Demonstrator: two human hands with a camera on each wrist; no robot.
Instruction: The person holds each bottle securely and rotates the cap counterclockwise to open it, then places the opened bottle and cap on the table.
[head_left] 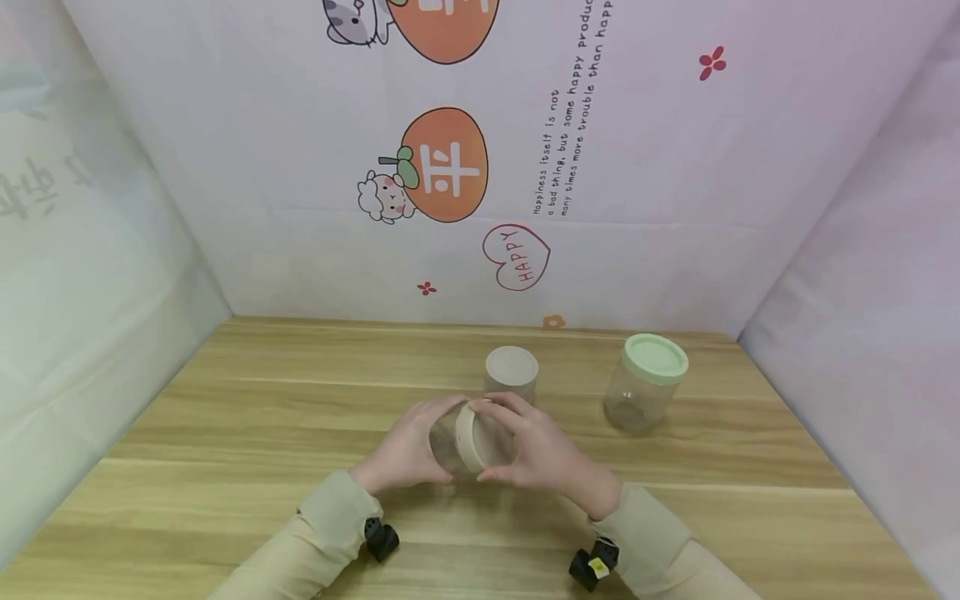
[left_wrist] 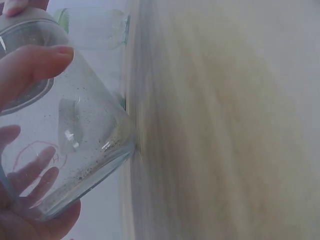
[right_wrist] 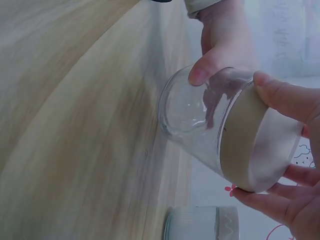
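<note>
Both hands hold a clear jar (left_wrist: 95, 125) with a beige lid (right_wrist: 243, 132), tilted over the wooden table. My left hand (head_left: 405, 446) grips the jar's body, its thumb across one side and its fingers round the other. Around the lid curl the thumb and fingers of my right hand (head_left: 547, 450). The lid sits on the jar's mouth, and the jar's lower edge is right at the tabletop in the left wrist view. Small dark specks or droplets show on the jar's wall.
Just behind the hands stands a jar with a whitish lid (head_left: 512, 367). Farther right is a clear jar with a green lid (head_left: 654, 360). White printed cloth (head_left: 637, 267) walls off the table (head_left: 300, 400) at the back and on both sides.
</note>
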